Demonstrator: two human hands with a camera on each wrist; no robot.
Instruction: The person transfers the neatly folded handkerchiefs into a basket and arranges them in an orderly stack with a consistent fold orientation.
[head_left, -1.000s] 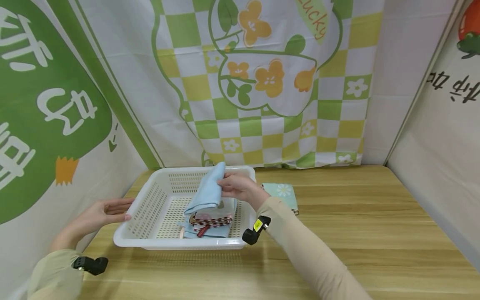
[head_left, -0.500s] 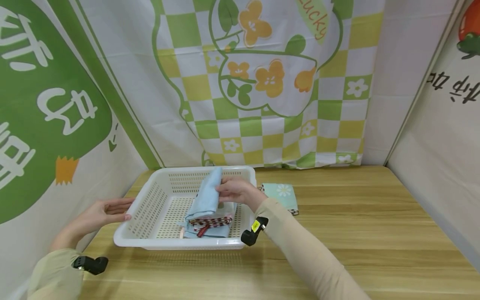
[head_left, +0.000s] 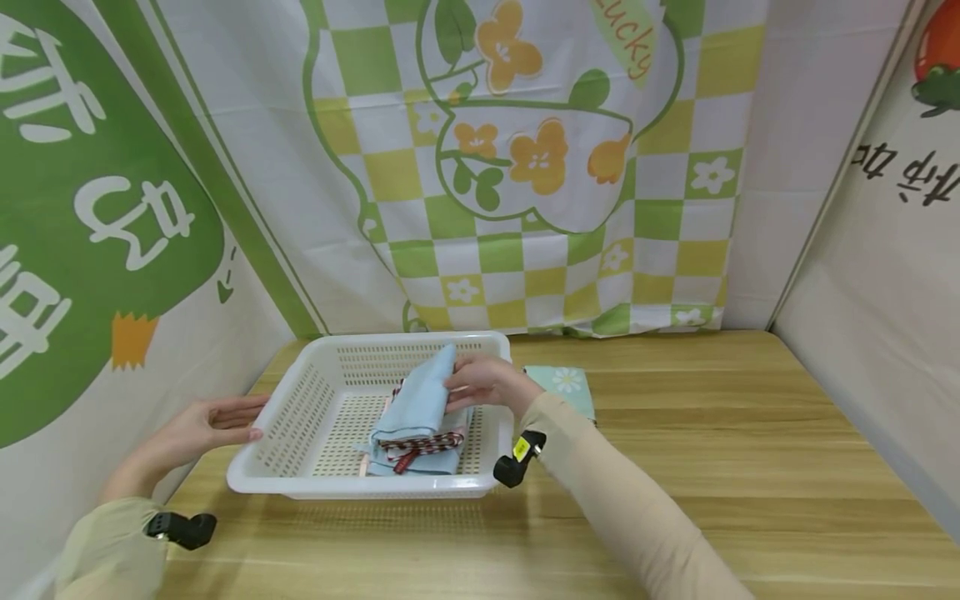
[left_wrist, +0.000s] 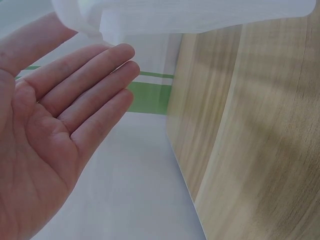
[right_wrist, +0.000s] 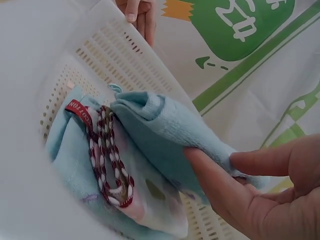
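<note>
In the head view, a folded light blue towel (head_left: 420, 398) stands tilted over other folded towels, and my right hand (head_left: 486, 382) pinches its right edge between thumb and fingers. Under it lies a patterned towel with a dark red and white trim (right_wrist: 114, 167), resting on another light blue towel (right_wrist: 70, 160) with a red tag (right_wrist: 78, 109). All of these are in a white perforated basket (head_left: 352, 483). My left hand (head_left: 197, 433) touches the basket's left rim; its fingers are straight in the left wrist view, with the palm (left_wrist: 42, 145) bare.
A mint green folded towel (head_left: 573, 390) with a white daisy lies right of the basket, partly behind my right forearm. The wooden table (head_left: 720, 450) extends to the right. Printed cloth walls (head_left: 525, 275) enclose the back and sides.
The light blue towel in my right hand has come down slightly and its top now leans further right. My right hand has shifted a little lower and right. The left hand has stayed put.
</note>
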